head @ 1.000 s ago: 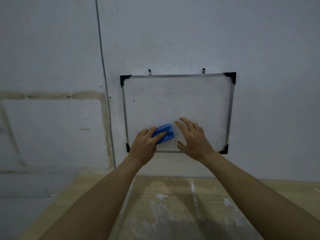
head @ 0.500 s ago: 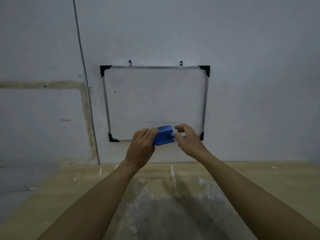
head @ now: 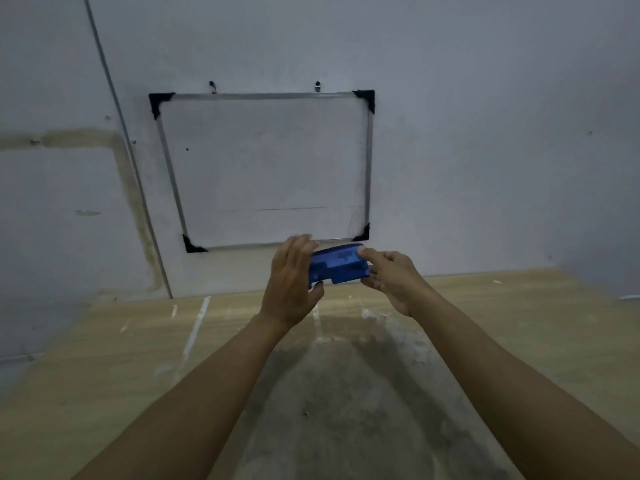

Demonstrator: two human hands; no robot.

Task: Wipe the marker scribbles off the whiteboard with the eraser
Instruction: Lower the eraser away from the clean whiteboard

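R hand [head: 391, 276] fingers pinch eraser [head: 338, 263] by right end; L hand [head: 293, 284] fingers near-straight, blurred, against left end. Whiteboard [head: 266, 161] just above fingers, faint line on it.

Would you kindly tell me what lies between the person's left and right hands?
In the head view, the blue eraser fills the gap, with the left hand at one end and the right hand pinching the other.

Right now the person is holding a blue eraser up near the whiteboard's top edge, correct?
Not quite: the blue eraser is held near the bottom edge of the whiteboard, not the top. The head view shows it just under the lower frame, the right hand pinching its right end.
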